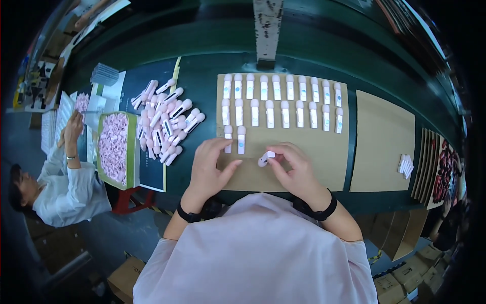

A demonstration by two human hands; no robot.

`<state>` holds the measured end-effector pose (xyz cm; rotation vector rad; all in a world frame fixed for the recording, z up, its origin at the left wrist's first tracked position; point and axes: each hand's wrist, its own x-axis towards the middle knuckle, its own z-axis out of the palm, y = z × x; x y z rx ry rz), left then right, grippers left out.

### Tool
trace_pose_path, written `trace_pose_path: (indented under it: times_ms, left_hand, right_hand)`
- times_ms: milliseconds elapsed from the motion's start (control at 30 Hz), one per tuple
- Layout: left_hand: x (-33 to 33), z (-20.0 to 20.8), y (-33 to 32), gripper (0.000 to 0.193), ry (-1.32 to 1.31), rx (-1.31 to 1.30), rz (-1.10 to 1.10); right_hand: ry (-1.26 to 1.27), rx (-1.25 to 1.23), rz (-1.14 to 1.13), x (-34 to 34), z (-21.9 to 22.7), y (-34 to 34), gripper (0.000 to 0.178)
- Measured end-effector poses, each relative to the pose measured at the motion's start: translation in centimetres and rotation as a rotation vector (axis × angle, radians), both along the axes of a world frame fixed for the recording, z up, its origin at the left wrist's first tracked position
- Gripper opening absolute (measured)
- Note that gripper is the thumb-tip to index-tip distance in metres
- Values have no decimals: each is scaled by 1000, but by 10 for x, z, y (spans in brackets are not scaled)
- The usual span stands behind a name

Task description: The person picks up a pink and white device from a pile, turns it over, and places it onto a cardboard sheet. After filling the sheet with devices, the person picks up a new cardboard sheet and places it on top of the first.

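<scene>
My right hand pinches a small white wand with a rounded pink head, held tilted over the front part of a cardboard sheet. My left hand is over the sheet's left edge, thumb and index finger spread apart. Its fingertips lie at a wand in the third row and partly cover it; contact is unclear. Beside that one lies another wand. Two longer rows of the same wands fill the far part of the sheet, pink heads pointing away from me.
To the left lies a loose pile of wands, beside a green-rimmed box of small pink pieces. A co-worker works at far left. On the right, a second cardboard sheet bears a few white pieces. A metal post stands behind.
</scene>
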<state>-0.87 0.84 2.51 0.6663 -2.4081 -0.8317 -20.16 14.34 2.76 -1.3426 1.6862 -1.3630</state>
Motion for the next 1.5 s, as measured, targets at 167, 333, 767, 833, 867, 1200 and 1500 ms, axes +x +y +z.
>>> trace_pose_path:
  times_ms: [167, 333, 767, 833, 867, 1200, 1500]
  left_hand:
    - [11, -6, -4, 56, -63, -96, 67]
    - [11, -13, -6, 57, -106, -67, 67]
    - [7, -14, -8, 60, -106, -58, 36]
    - [6, -17, -8, 59, -93, -71, 58]
    - [5, -19, -8, 59, -84, -75, 64]
    - [6, -24, -7, 38, 92, -133, 139]
    - [-4, -12, -3, 23, 134, -124, 143]
  right_hand:
    - [416, -123, -10, 1, -7, -11, 26]
    - [639, -28, 115, 16, -11, -11, 26]
    - [751, 90, 47, 20, -21, -19, 26]
    - [723, 98, 19, 16, -11, -17, 27]
    - [687, 93, 16, 13, -5, -16, 27]
    - [646, 230, -698, -125, -3, 98, 21]
    - [834, 767, -1205, -236, -25, 240, 24]
